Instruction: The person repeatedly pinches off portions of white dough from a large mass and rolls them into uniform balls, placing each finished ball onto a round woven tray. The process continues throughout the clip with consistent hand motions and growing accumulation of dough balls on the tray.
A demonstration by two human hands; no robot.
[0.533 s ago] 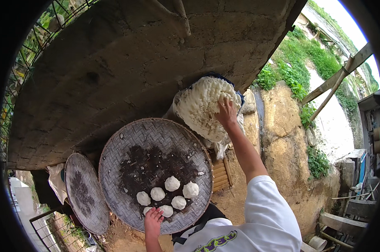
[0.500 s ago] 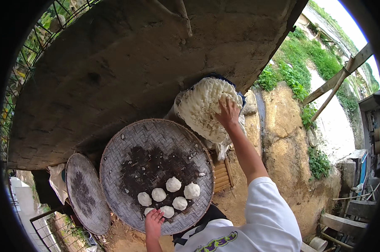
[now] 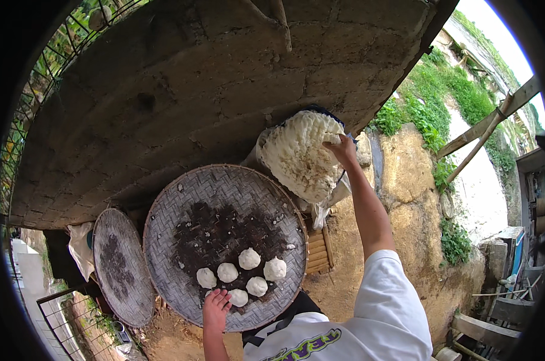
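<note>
A large mass of moist white doughy pulp [image 3: 299, 153] fills a plastic-lined sack against the wall. My right hand [image 3: 343, 150] is at its right side, fingers bent together and closed on some of the pulp. Nearer to me is a big round woven bamboo tray [image 3: 176, 192], stained dark in the middle and dotted with white crumbs. Several rounded white lumps [image 3: 249, 259] sit on its near half. My left hand [image 3: 216, 308] rests at the tray's near left, fingers stretched beside a lump [image 3: 238, 298]. Anything under that palm is hidden.
A smaller woven tray [image 3: 123, 271] leans at the left. A rough block wall [image 3: 182, 108] rises behind the trays and sack. Bamboo slats [image 3: 318, 249] show beneath the sack. Rocky ground [image 3: 405, 162] lies to the right, with wooden poles [image 3: 489, 117] beyond.
My right hand has drawn back from the top of the pulp to its right edge, and its spread fingers have bent. My left hand has shifted slightly left, covering the lump beside it.
</note>
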